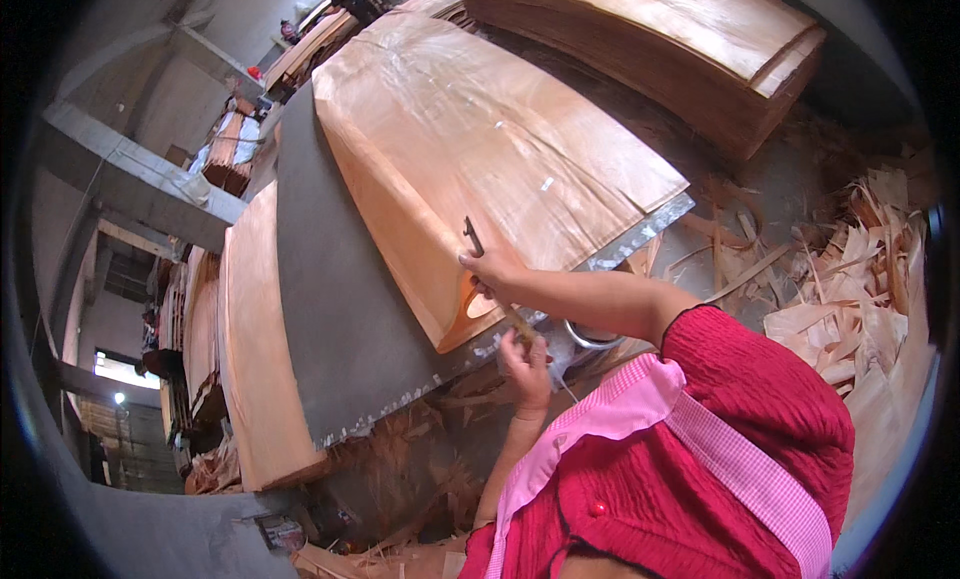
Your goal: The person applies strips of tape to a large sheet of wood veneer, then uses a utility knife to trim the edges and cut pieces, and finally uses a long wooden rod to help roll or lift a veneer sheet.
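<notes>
A dark tool (474,239) is gripped by the curled right hand (488,273) at the veneer (470,119), perhaps for readiness — left hand (527,371) half-curled, hold unclear.

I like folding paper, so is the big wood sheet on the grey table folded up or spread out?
Mostly spread out: the sheet stretches wide over the table, with creases in it.

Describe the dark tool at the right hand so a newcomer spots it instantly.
Start at the broad pale wood sheet on the dark grey surface. Go down it to the right hand. The dark tool juts from that hand, thin and blackish against the pale wood.
</notes>
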Available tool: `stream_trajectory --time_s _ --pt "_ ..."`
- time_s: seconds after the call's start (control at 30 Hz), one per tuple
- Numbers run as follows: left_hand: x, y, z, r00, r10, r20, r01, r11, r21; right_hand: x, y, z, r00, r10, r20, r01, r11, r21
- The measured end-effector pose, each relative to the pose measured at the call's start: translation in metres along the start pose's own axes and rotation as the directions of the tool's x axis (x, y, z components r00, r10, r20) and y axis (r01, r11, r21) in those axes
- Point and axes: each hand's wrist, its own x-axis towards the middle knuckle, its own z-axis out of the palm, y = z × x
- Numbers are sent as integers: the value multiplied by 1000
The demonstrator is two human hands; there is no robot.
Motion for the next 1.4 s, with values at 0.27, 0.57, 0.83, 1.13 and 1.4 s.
stream_trajectory --time_s 0.27,0.57,0.83,1.13,1.4 --pt "44 -47 74 827 -495 268 555 638 -535 -9 -115 -196 993 -118 -15 118 993 9" --pt "81 -40 311 676 -452 581 698 141 -702 -99 -269 -509 979 -179 98 165 977 137" --pt "140 -43 521 877 -446 179 279 171 -945 -157 -386 -775 992 -125 34 113 965 235" --pt "260 -76 723 774 -563 -291 -106 338 -935 -132 -497 -1019 995 -87 -58 96 978 186" --pt "339 6 913 686 -456 -567 -178 650 -739 -119 -633 -1221 957 -94 -275 123 989 88"
